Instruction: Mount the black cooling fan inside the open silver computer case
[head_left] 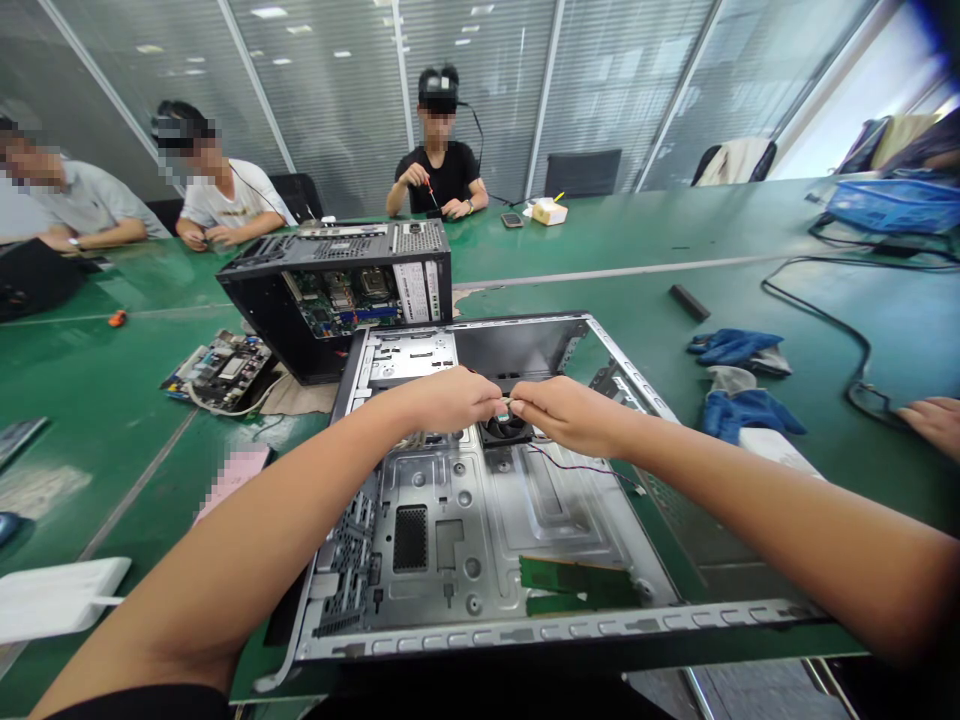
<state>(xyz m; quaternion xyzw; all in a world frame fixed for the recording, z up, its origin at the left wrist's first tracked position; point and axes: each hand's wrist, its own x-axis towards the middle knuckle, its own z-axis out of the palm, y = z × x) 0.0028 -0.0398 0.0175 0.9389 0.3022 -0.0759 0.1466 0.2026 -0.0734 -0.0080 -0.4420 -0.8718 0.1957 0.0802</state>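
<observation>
My left hand (456,396) and my right hand (561,408) meet over an open computer case (420,625) that lies flat on the table. The fingertips of both hands are pinched close together on something small that I cannot make out. Just below them, inside the case, is a black cooling fan (505,432), partly hidden by the hands. From it a thin dark cable (581,467) runs right to a small white plug. Green memory sticks (576,576) lie on the metal floor of the case, near its front edge.
A second computer case (262,330) stands upright behind. Left of it lies a motherboard (231,368). Blue-and-grey gloves (750,412), a black bar (688,302) and a black cable (847,375) lie on the right. Several people sit around the green table (592,250); one person's hand (934,420) rests at the right.
</observation>
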